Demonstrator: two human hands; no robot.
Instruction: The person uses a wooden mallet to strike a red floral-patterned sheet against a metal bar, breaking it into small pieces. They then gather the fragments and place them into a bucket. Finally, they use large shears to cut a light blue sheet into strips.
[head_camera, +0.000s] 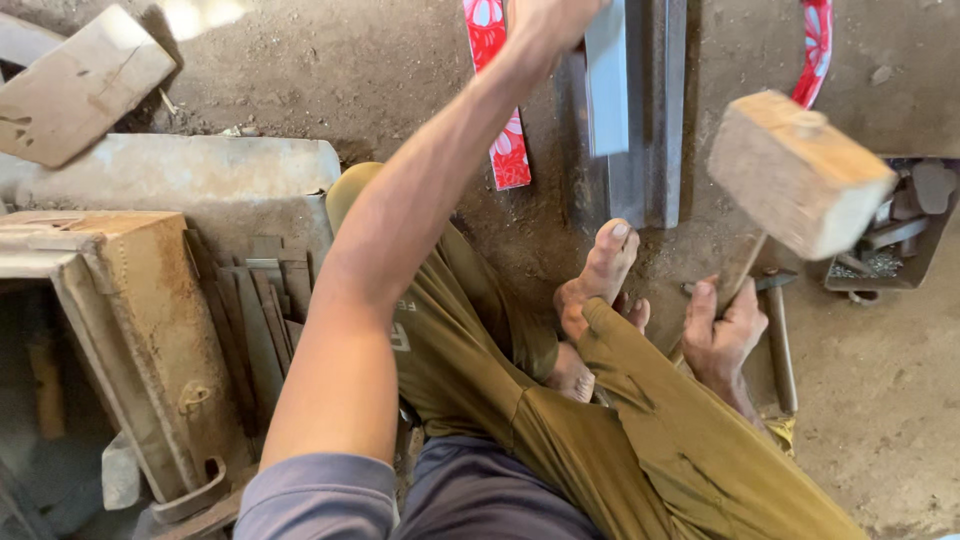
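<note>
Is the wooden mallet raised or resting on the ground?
Raised: the right hand grips the handle and the mallet head hangs blurred above the dirt floor.

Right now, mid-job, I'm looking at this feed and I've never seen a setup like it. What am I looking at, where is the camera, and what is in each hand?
There is no machine here: a person sits on a dirt floor, and the single camera rides on their head, looking down past their own arms and legs. The right hand grips the handle of a wooden mallet, raised off the ground. The left hand reaches forward to a flat grey metal strip, which rests on a long steel bar; the grip itself is cut off at the frame edge. One bare foot sits near the bar's end. A tray of metal bits lies at right, and a rusty metal box at left.
</note>
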